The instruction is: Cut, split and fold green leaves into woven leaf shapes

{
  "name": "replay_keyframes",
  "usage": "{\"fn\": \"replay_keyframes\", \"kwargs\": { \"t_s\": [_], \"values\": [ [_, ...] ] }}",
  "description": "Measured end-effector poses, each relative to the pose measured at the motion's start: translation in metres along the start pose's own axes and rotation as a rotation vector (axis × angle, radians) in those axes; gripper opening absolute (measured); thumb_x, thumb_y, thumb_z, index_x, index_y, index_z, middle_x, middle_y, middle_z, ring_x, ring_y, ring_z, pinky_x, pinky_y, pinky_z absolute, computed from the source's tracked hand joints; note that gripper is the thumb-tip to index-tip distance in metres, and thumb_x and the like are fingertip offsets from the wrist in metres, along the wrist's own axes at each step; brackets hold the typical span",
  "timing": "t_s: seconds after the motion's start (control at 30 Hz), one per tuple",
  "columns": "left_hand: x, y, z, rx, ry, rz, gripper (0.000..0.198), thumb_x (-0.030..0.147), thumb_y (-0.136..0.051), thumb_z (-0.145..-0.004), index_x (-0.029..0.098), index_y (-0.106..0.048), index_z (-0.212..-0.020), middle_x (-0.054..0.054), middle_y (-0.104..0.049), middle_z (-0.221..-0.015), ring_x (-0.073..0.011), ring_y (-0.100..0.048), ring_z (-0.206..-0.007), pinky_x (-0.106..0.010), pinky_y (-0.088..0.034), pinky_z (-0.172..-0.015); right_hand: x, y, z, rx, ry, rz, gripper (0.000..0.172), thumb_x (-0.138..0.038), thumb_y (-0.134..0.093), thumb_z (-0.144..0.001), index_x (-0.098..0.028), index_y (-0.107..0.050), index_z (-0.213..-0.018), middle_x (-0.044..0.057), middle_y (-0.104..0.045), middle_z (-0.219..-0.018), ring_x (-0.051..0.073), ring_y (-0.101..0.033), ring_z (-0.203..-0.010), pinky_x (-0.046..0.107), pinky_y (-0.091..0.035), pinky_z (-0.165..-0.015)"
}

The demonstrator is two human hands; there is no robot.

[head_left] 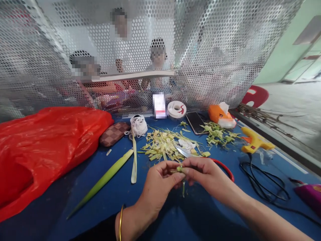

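Observation:
My left hand [160,182] and my right hand [204,174] meet over the blue table [105,204], fingers pinched together on a small green folded leaf piece [179,169]. A thin strip hangs down from it. Just beyond my fingers lie red-handled scissors [200,155], their blade pointing into a heap of pale green leaf cuttings [163,145]. A long green leaf strip [105,179] and a paler one [134,159] lie to the left of my hands.
A big red plastic bag [42,147] fills the left. White thread [138,125], a checkered pouch [114,133], a tape roll [177,109], a phone [196,122], an orange tissue pack [222,115] and a yellow glue gun [254,142] with black cord [263,182] lie about. People sit behind the perforated screen [213,60].

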State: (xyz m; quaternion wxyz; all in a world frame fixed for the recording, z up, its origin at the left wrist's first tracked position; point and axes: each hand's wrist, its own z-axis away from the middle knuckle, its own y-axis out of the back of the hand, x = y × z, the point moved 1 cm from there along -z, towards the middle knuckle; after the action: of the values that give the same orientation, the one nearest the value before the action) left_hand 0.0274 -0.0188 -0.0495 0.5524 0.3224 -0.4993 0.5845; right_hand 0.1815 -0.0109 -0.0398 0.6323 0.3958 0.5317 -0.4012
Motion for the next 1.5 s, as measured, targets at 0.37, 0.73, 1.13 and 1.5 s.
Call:
{"fn": "replay_keyframes", "kwargs": {
  "t_s": [0.37,0.73,1.13,1.5],
  "values": [
    [-0.004,0.003,-0.004,0.038,0.101,0.061,0.02,0.025,-0.078,-0.064,0.014,-0.069,-0.078,0.0,-0.065,-0.065,-0.0103,-0.057,-0.058,-0.022,-0.045,-0.06,0.005,0.01,-0.004,0.316,0.033,-0.041,0.038,-0.056,-0.063,-0.078,-0.017,-0.066,-0.08,0.001,-0.062,-0.069,0.013,-0.056,-0.061,0.025,-0.047,-0.059],
    [-0.007,0.005,-0.005,-0.04,0.125,0.054,0.015,0.028,-0.07,-0.07,0.016,-0.063,-0.076,-0.001,-0.064,-0.069,-0.0125,-0.057,-0.064,-0.023,-0.044,-0.063,0.014,-0.008,-0.002,0.235,-0.108,-0.155,0.034,-0.05,-0.073,-0.069,-0.018,-0.064,-0.067,-0.002,-0.057,-0.059,0.012,-0.054,-0.058,0.025,-0.046,-0.059],
    [-0.003,0.002,-0.005,-0.005,0.127,0.064,0.013,0.027,-0.07,-0.068,0.015,-0.064,-0.071,-0.001,-0.063,-0.064,-0.0117,-0.055,-0.06,-0.022,-0.042,-0.06,0.015,-0.01,-0.002,0.245,-0.087,-0.176,0.031,-0.047,-0.072,-0.07,-0.017,-0.064,-0.068,-0.001,-0.057,-0.059,0.013,-0.053,-0.057,0.024,-0.045,-0.057],
    [-0.007,0.005,-0.007,-0.026,0.137,0.094,0.012,0.026,-0.07,-0.068,0.016,-0.065,-0.072,-0.001,-0.063,-0.066,-0.0122,-0.056,-0.063,-0.023,-0.044,-0.062,0.012,-0.012,-0.001,0.273,-0.054,-0.065,0.03,-0.048,-0.068,-0.07,-0.019,-0.062,-0.065,0.0,-0.058,-0.057,0.014,-0.052,-0.055,0.026,-0.044,-0.054]
  ]
}}
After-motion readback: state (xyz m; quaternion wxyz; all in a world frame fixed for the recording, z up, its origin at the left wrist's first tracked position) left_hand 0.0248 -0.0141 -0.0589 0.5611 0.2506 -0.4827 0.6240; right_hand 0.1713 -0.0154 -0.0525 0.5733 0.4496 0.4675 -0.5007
